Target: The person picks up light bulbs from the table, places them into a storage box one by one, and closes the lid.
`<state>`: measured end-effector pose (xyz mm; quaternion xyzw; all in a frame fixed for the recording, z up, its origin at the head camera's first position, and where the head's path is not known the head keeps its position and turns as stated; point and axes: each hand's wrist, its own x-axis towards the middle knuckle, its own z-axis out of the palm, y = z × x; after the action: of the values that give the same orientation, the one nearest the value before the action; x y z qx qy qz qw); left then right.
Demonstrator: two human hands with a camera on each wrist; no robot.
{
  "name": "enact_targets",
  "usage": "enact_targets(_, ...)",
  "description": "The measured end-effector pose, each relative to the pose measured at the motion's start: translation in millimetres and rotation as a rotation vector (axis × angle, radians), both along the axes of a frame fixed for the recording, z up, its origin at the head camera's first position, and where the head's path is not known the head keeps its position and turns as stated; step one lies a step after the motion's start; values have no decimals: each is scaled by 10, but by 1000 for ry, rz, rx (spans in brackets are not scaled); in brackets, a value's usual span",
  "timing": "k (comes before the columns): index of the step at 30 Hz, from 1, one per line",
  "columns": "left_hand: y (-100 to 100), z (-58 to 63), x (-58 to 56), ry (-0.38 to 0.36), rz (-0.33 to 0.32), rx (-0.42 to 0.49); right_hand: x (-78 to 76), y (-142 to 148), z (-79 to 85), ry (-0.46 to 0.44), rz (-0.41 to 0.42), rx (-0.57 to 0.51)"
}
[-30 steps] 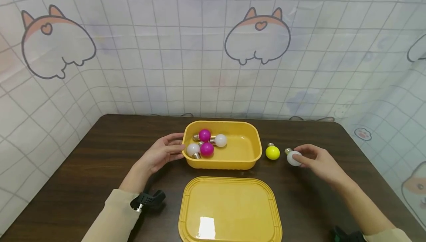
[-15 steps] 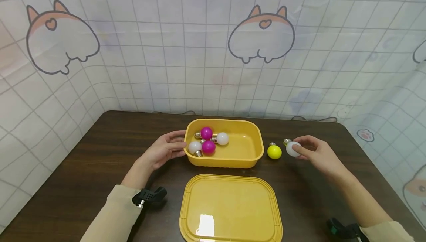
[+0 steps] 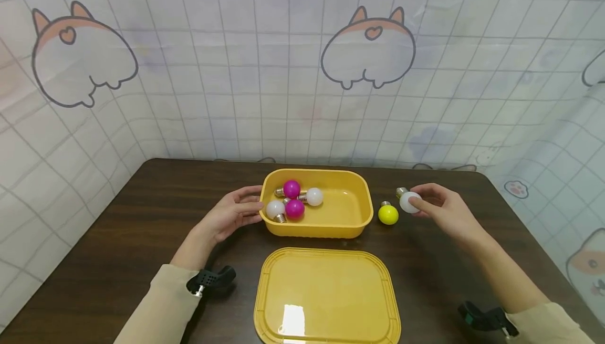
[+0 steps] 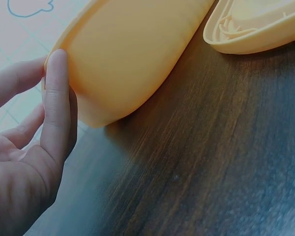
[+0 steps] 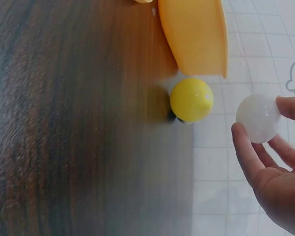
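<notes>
My right hand [image 3: 446, 210] pinches a white light bulb [image 3: 408, 202] by its round globe, metal screw base pointing up and left. In the right wrist view the white globe [image 5: 258, 118] sits between thumb and fingertips, above the table. A yellow bulb [image 3: 388, 214] stands on the table just left of it, beside the yellow plastic box [image 3: 347, 232]. Inside the box, on its left side, lie two magenta bulbs [image 3: 291, 189] and two white bulbs [image 3: 314, 197]. My left hand [image 3: 231, 211] rests its extended fingers against the box's left end, at the rim [image 4: 64, 42].
A yellow lid [image 3: 326, 296] lies flat on the dark wooden table [image 3: 118, 239] in front of the box. A patterned cloth [image 3: 293, 71] hangs behind and at both sides. Black straps [image 3: 210, 279] sit at both wrists.
My right hand has lifted the white bulb from the table and carried it slightly left and away, close behind the yellow bulb. The left hand stays at the box.
</notes>
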<state>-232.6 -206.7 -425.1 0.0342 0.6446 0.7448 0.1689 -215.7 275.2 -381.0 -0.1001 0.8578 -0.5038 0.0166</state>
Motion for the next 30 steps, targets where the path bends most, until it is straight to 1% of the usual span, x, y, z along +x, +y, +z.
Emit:
enact_targets(8, -1, 10, 0, -1, 1, -6, -54, -146, 77, 24, 27, 16)
enact_targets(15, 17, -5, -4, -6, -1, 0, -85, -311, 168, 14, 72, -8)
enact_targets(23, 5, 2, -10, 19, -21, -3, -213, -567, 162, 2, 110, -26)
enact_targets(30, -5, -15, -2, 3, -13, -9, -288, -764, 177, -6, 143, -40)
